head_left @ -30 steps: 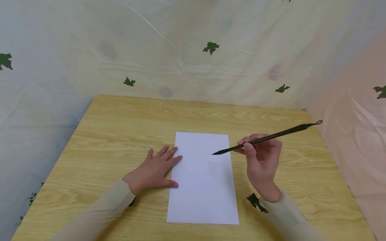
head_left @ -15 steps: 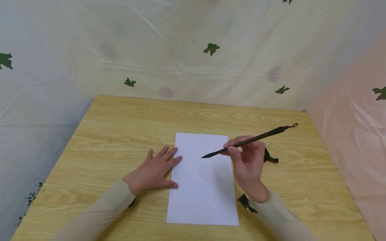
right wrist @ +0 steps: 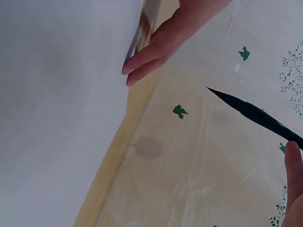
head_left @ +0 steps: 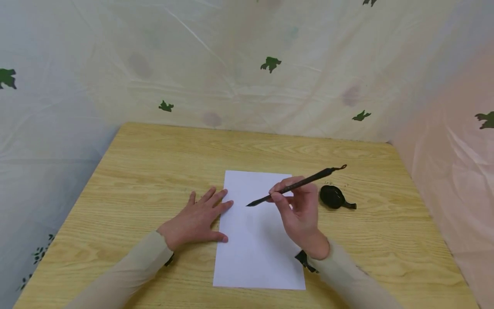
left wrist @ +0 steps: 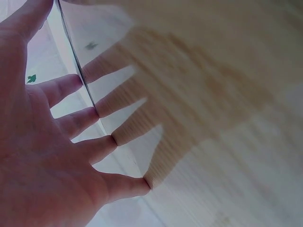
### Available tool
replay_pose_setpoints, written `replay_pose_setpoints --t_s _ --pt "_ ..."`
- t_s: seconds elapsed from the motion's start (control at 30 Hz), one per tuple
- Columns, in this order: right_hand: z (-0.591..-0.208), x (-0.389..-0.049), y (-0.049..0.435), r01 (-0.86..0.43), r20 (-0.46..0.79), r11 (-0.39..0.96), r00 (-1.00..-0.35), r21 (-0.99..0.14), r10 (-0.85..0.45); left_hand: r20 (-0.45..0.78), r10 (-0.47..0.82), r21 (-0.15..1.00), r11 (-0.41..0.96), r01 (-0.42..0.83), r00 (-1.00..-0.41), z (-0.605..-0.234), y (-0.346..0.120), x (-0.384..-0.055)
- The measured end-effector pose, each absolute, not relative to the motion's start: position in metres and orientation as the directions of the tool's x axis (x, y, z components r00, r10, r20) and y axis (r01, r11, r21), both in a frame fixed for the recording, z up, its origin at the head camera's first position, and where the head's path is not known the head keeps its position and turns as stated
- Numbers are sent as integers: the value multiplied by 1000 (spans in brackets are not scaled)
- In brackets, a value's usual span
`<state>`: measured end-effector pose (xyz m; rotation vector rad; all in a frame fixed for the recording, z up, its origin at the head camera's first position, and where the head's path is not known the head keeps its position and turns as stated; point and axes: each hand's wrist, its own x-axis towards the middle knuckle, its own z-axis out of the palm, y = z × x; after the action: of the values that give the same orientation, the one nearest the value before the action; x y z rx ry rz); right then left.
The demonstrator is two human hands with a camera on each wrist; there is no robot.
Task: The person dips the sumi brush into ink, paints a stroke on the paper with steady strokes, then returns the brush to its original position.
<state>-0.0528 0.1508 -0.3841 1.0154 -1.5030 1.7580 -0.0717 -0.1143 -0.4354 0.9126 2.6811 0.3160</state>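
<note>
A: Largest first?
B: Pale sheeting [head_left: 216,51] with green bird shapes [head_left: 271,64], behind a wood-grain table [head_left: 162,150]. On the table, white paper [head_left: 247,257], long sides running away from the person.
A: Next?
B: Left hand [head_left: 193,223]: palm down, fingers straight and spread, some tips on the paper's left edge. Right hand [head_left: 301,214]: thumb and fingers pinching a dark brush [head_left: 297,185].
A: Brush position?
B: Tilted over the paper, tip down-left, apart from the surface in the right wrist view.
A: Smallest?
B: Black dish [head_left: 331,196], short handle, just right of the right hand.
</note>
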Motion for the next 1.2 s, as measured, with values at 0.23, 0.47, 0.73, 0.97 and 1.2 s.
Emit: replay_pose_setpoints --t_s 0.23,0.47,0.73,0.97,1.2 --pt "-388 -52 142 -825 834 -123 -545 -551 -85 -205 613 292 782 551 -763 -434 -114 -72" --pt "-393 -51 134 -814 812 -58 -568 -578 -132 -215 608 296 786 543 -764 -432 -113 -72" --pt "-401 -50 128 -796 780 13 -597 -606 -186 -218 607 288 788 544 -764 -431 -113 -72" --pt "-410 -53 125 -802 776 55 -590 -595 -222 -217 613 299 783 546 -760 -432 -113 -72" --pt "-415 -55 122 -793 759 87 -603 -602 -247 -196 619 298 777 555 -761 -434 -114 -71"
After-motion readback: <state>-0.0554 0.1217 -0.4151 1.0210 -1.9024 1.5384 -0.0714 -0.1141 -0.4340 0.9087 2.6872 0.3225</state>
